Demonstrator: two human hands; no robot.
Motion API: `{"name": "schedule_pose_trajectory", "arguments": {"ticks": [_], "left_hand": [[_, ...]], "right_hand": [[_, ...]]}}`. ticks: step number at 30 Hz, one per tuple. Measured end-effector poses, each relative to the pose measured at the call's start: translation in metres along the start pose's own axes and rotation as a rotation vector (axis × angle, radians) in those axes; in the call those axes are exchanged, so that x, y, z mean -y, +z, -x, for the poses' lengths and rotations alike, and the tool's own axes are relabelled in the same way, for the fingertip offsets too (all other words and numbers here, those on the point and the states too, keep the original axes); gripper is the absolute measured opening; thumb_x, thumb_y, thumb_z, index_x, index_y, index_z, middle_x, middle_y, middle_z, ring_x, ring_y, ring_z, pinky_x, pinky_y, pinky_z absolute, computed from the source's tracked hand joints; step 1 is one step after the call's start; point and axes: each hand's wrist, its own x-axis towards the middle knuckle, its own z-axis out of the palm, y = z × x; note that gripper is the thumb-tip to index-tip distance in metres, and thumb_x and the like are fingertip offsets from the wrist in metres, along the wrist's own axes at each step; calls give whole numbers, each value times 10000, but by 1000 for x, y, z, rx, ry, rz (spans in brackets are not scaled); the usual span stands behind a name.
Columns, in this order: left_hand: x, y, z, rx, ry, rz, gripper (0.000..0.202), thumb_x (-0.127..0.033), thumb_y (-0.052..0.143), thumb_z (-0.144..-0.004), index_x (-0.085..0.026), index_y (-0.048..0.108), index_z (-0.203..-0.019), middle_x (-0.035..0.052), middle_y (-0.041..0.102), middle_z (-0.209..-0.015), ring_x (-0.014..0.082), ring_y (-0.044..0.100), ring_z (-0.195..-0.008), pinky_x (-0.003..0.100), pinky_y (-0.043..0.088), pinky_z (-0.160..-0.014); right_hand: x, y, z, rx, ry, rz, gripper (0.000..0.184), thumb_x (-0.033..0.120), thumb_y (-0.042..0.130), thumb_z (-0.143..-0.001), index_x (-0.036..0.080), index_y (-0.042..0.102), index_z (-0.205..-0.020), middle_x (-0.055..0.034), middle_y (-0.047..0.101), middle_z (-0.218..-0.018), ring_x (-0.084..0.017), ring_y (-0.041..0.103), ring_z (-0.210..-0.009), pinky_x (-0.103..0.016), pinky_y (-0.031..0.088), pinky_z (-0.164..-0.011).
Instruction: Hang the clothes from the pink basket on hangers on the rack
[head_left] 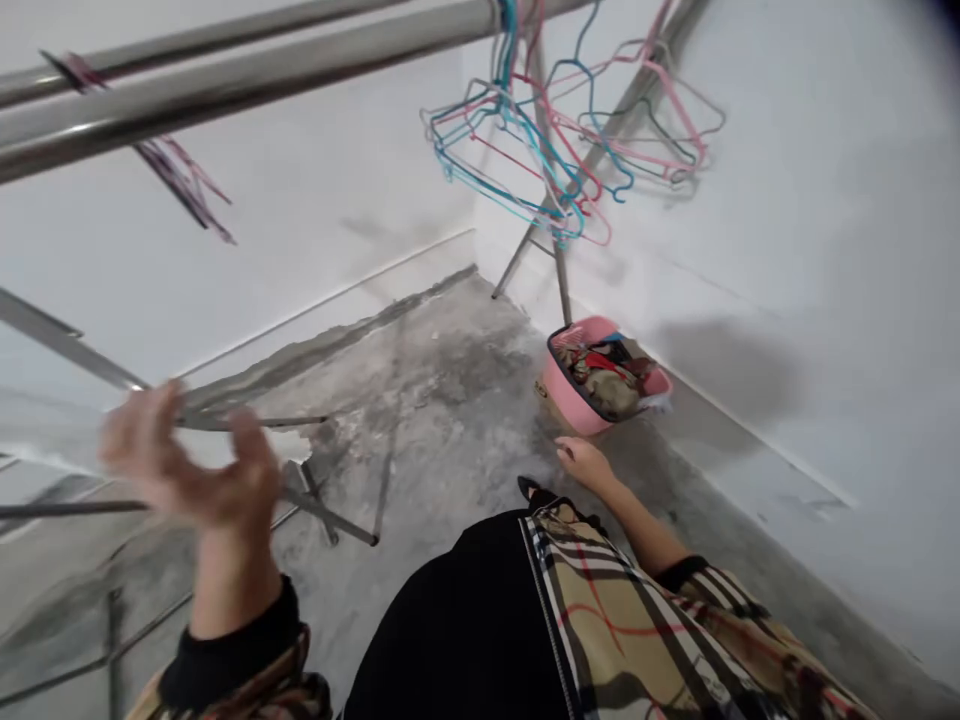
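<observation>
Pink basket [574,402], piled with clothes [615,388], stands on the floor [450,400] ahead of the right hand [586,466]. That hand is loosely curled, nothing seen in it; how far closed, cannot tell. Left hand [206,465] is raised, blurred, thumb and fingers wide apart, no object between. Hangers [525,150] cluster on the rail [247,75] above and beyond both hands; another bundle [184,190] hangs above the left. Step: apparently between grips. Next move, judged from here: a pick from the basket would call for bending low and opening the right hand.
</observation>
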Motion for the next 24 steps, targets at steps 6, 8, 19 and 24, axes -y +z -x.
{"name": "schedule_pose_trajectory", "arguments": {"ticks": [6, 8, 19, 24], "left_hand": [[-86, 107, 81, 437, 247, 122, 303, -221, 597, -831, -195, 604, -1132, 85, 696, -1001, 265, 598, -1104, 428, 419, -975], [-107, 132, 108, 563, 229, 154, 250, -214, 590, -848, -215, 628, -1095, 72, 714, -986, 264, 609, -1090, 427, 422, -961], [-215, 269, 182, 1019, 55, 194, 226, -274, 534, -902, -245, 665, -1084, 60, 729, -1024, 259, 627, -1065, 448, 496, -906], [-231, 296, 200, 1060, 48, 153, 217, -283, 535, -905, -260, 663, -1079, 45, 742, -993, 264, 658, -1012, 449, 537, -832]], "right_hand": [[-88, -16, -17, 44, 198, 54, 342, 218, 482, -904, 133, 638, -1196, -123, 678, -1104, -212, 619, -1069, -274, 423, -943], [-123, -25, -39, 53, 256, 65, 337, 227, 467, -921, 123, 637, -1193, -142, 655, -1155, -223, 596, -1118, -280, 409, -962], [-289, -60, -201, 144, 450, 54, 381, 372, 564, -929, 155, 552, -1241, -110, 536, -1305, -248, 543, -1161, -483, 450, -983], [-314, -64, -250, 181, 382, 35, 386, 360, 556, -934, 193, 532, -1281, -107, 484, -1372, -259, 508, -1207, -499, 431, -1011]]}}
